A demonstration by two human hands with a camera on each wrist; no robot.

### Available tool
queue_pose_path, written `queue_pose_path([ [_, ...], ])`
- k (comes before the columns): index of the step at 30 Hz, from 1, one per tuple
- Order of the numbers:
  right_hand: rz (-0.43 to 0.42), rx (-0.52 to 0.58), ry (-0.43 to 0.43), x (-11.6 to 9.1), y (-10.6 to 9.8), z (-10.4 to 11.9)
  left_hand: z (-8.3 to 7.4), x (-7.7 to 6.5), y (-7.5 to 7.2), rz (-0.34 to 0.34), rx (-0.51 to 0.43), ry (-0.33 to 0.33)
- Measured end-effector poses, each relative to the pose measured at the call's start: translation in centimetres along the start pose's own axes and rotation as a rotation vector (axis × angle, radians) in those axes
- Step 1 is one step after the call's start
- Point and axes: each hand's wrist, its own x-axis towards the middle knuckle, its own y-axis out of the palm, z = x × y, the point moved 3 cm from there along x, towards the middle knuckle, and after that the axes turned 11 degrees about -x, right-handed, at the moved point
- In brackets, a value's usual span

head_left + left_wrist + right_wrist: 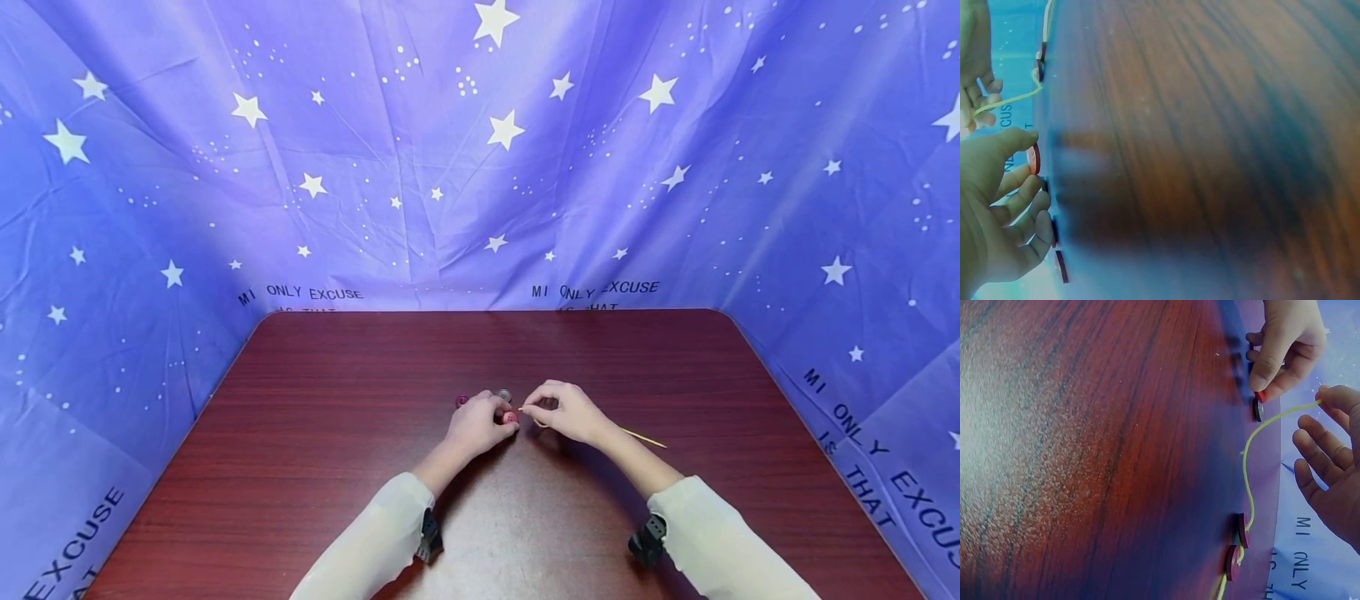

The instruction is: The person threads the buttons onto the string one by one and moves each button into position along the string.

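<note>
One red button (510, 418) between fingertips of the left grip (478, 421)

You can pass over the wood-grain tabletop (510, 517) between your forearms (437, 472); ahead, your left hand (477, 422) and right hand (573, 413) narrow the gap, with a red button (510, 417) and yellow cord (1272, 417) there.

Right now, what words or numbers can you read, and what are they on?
"MI ONLY EXCUSE": starry cloth, back and right.
"IS THAT": same cloth, underneath; partly hidden at the back.
"EXCUSE", "AT": same cloth, left.
Any marks on the black wrist devices: too small to read.
</note>
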Motion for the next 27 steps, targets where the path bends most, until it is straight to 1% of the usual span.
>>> queue_pose_path([
  [2,0.002,0.002,0.001,0.0,0.0,0.0,0.1,0.0,-0.2,-0.002,-0.028,-0.012],
  [5,0.005,0.001,0.002,0.0,0.0,-0.1,0.0,0.0,-0.7,-0.006,-0.099,-0.024],
  [11,0.000,-0.005,-0.007,0.0,-0.1,0.0,-0.1,0.0,-1.9,-0.033,-0.291,-0.035],
  [15,-0.007,-0.006,-0.008,0.0,-0.2,0.1,0.2,0.0,-2.2,-0.043,-0.408,-0.038],
  [17,-0.010,-0.007,-0.010,0.1,-0.3,0.1,0.3,0.0,-2.2,-0.039,-0.455,-0.030],
  [20,-0.012,-0.016,-0.008,0.1,-0.4,0.2,0.4,0.0,-2.4,-0.015,-0.536,-0.032],
  [23,-0.018,-0.021,-0.015,0.2,-0.4,0.4,0.3,-0.1,-2.7,0.007,-0.593,-0.040],
  [25,-0.024,-0.021,-0.019,0.2,-0.5,0.4,0.3,-0.1,-2.8,0.010,-0.605,-0.039],
  [27,-0.029,-0.021,-0.022,0.3,-0.6,0.5,0.3,-0.1,-2.8,0.006,-0.609,-0.021],
])
